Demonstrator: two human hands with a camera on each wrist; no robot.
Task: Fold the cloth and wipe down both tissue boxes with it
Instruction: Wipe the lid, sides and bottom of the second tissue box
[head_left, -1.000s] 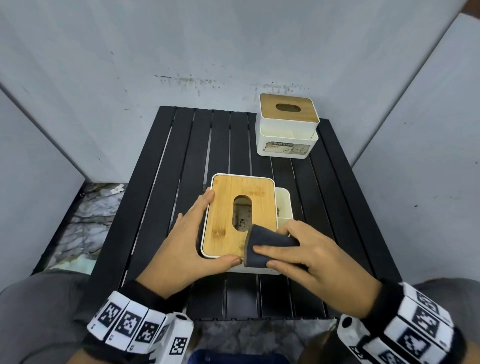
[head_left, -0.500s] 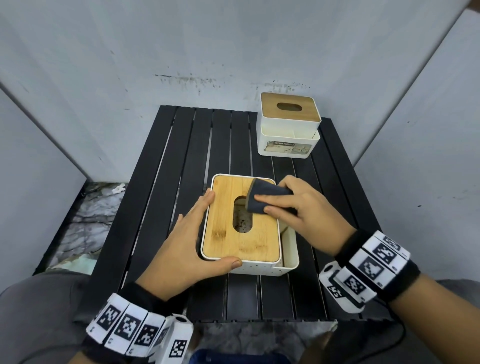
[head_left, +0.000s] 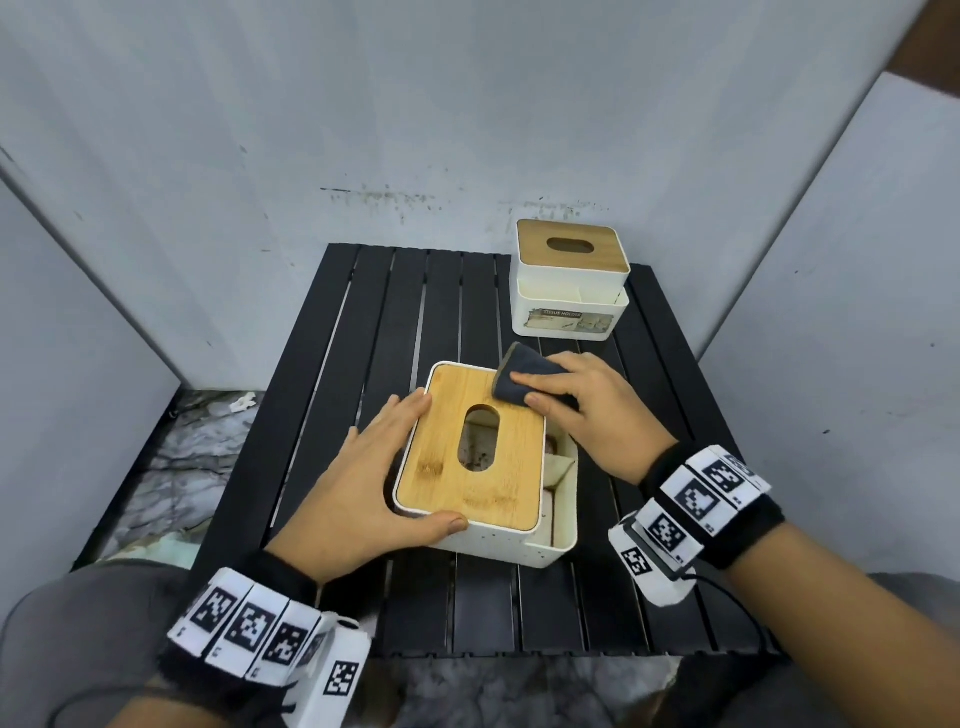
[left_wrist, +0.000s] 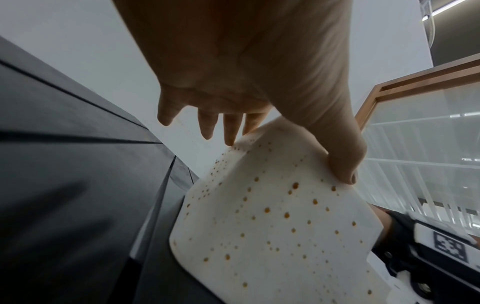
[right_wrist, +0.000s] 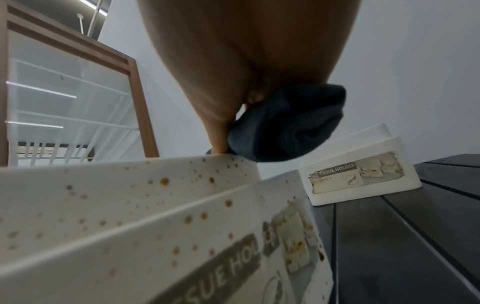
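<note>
Right hand (head_left: 587, 410) fingers curled round folded dark cloth (head_left: 524, 382) on near tissue box (head_left: 498, 540) lid corner, left hand (head_left: 363, 483) spread, bracing box.

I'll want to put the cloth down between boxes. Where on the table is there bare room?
Bare slats lie left of the near tissue box, beyond the left hand, up to the table far edge, beside the far tissue box. The gap between boxes is crowded by the right hand and cloth.

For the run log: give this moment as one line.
left hand steadies near tissue box | right hand presses cloth on lid | far tissue box untouched
</note>
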